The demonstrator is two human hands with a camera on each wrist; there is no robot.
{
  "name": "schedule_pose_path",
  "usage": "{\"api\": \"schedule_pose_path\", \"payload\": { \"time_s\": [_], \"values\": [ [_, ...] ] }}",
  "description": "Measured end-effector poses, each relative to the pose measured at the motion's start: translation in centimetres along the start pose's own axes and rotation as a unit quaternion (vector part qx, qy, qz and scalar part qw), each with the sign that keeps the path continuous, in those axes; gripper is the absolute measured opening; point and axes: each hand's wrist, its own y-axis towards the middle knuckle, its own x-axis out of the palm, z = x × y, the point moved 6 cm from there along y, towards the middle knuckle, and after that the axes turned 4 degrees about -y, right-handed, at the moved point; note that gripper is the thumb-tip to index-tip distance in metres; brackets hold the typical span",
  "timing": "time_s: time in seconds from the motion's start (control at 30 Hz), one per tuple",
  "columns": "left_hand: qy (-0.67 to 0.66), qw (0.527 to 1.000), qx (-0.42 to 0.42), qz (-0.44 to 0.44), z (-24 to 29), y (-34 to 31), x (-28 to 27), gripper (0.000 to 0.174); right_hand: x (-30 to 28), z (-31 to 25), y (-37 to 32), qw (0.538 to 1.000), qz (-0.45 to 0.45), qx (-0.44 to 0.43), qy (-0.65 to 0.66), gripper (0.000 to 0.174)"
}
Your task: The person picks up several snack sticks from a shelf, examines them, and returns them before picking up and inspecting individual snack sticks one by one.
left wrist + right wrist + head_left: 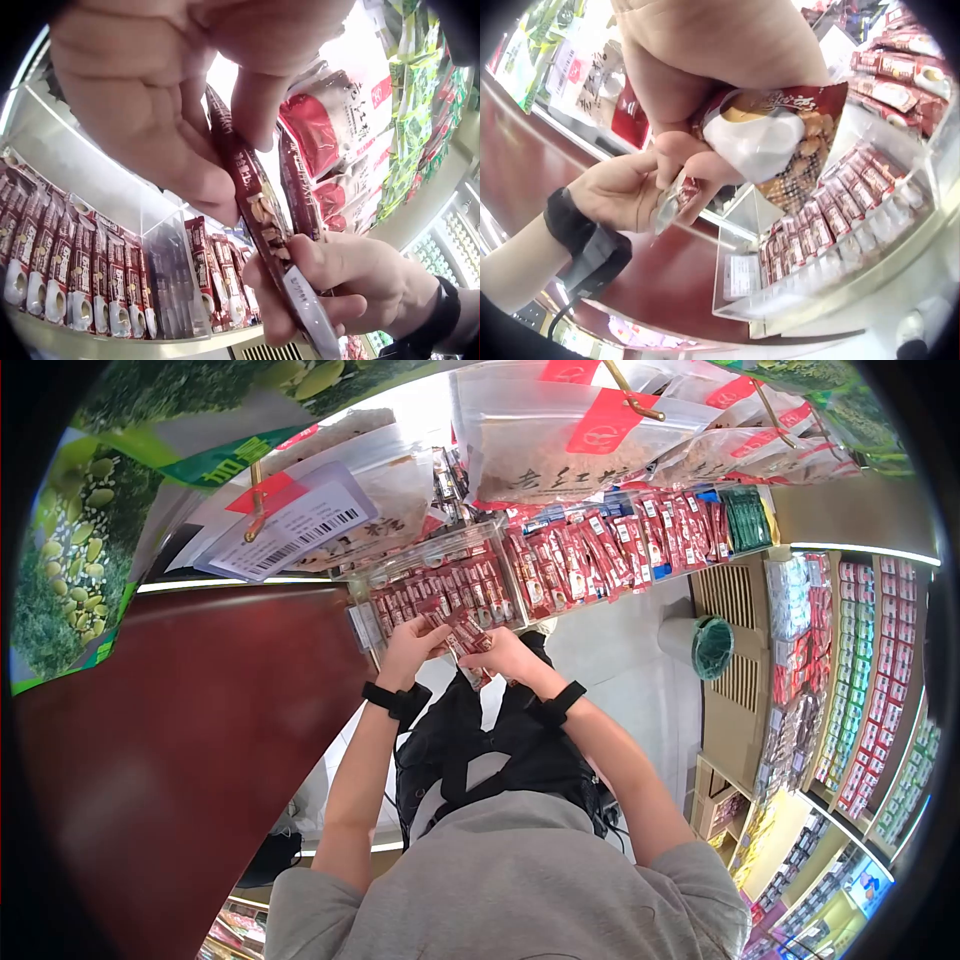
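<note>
Two brown-red drink sachets show between my hands, in front of the display bin. My left hand (408, 648) pinches the upper end of the nearer sachet (259, 206), its thumb and fingers on either side. Lower down, my right hand (356, 274) grips the same sachet near its silver-white end. A second sachet (298, 187) stands just behind, its lower part hidden by the right hand's fingers. In the right wrist view, a sachet with a white cup printed on it (765, 142) sticks out from under the right hand (720, 45).
A transparent bin (922, 217) holds rows of upright sachets (445, 595); looser ones (600, 555) fill the compartment to its right. Plastic bags (570, 450) hang from hooks above. A dark red panel (180, 740) lies left, a lined waste bin (712, 648) and stocked shelves (860, 680) right.
</note>
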Motion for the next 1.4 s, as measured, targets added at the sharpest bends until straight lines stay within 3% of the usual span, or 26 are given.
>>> {"api": "schedule_pose_path", "payload": {
  "time_s": [0.07, 0.27, 0.33, 0.43, 0.5, 0.53, 0.6, 0.73, 0.77, 0.83, 0.97, 1.03, 1.07, 1.13, 1.37, 1.4],
  "values": [
    [0.013, 1.0, 0.002, -0.003, -0.6, 0.2, -0.6, 0.017, 0.6, 0.9, 0.9, 0.998, -0.002, -0.007, 0.069, 0.013],
    [0.005, 0.999, 0.021, 0.038, -1.6, 1.4, -3.5, 0.016, 1.3, 0.3, 1.7, 0.998, -0.001, 0.015, 0.067, 0.016],
    [0.009, 0.997, 0.045, 0.059, -1.9, 3.5, -5.9, 0.015, -0.2, 0.3, 1.4, 0.997, 0.053, 0.013, 0.059, 0.031],
    [0.084, 0.986, 0.061, 0.133, -2.2, 6.6, -9.3, 0.014, -3.1, 1.0, 0.3, 0.986, 0.134, -0.001, 0.102, 0.034],
    [0.298, 0.938, 0.017, 0.177, -2.6, 8.7, -10.7, 0.021, -4.6, 2.0, -0.4, 0.982, 0.152, -0.017, 0.112, 0.028],
    [0.299, 0.938, 0.018, 0.175, -2.9, 9.4, -11.0, 0.021, -5.1, 2.3, -0.9, 0.982, 0.154, -0.017, 0.113, 0.028],
    [0.438, 0.874, 0.092, 0.191, -2.7, 10.7, -10.7, 0.03, -6.1, 3.1, -2.1, 0.981, 0.172, -0.011, 0.093, 0.024],
    [0.442, 0.879, -0.04, 0.174, -7.4, 15.2, -13.3, 0.038, -7.1, 3.1, -4.6, 0.976, 0.191, -0.013, 0.104, 0.021],
    [0.443, 0.879, -0.039, 0.17, -7.8, 15.6, -13.2, 0.038, -7.2, 3.2, -5.1, 0.976, 0.184, -0.002, 0.112, 0.02],
    [0.585, 0.793, -0.012, 0.171, -7.3, 15.0, -12.0, 0.041, -7.2, 3.4, -5.8, 0.974, 0.196, 0.0, 0.115, 0.019],
    [0.581, 0.8, -0.061, 0.138, -8.3, 15.6, -12.3, 0.041, -6.9, 4.6, -6.3, 0.973, 0.201, 0.011, 0.116, 0.017],
    [0.566, 0.803, 0.017, 0.189, -9.0, 16.4, -13.3, 0.029, -6.7, 4.4, -6.4, 0.971, 0.202, 0.013, 0.125, 0.017],
    [0.566, 0.802, 0.017, 0.19, -9.6, 17.0, -13.9, 0.029, -6.7, 4.3, -6.4, 0.97, 0.203, 0.012, 0.131, 0.016],
    [0.467, 0.868, -0.021, 0.167, -10.5, 17.5, -14.5, 0.038, -6.5, 4.6, -6.2, 0.97, 0.201, 0.012, 0.135, 0.016],
    [0.439, 0.883, -0.014, 0.165, -8.4, 16.3, -13.2, 0.034, -6.4, 4.7, -5.5, 0.972, 0.202, 0.019, 0.121, 0.015],
    [0.47, 0.865, 0.016, 0.175, -8.3, 16.3, -13.2, 0.032, -6.3, 4.7, -5.5, 0.972, 0.202, 0.019, 0.121, 0.015]
  ]
}}
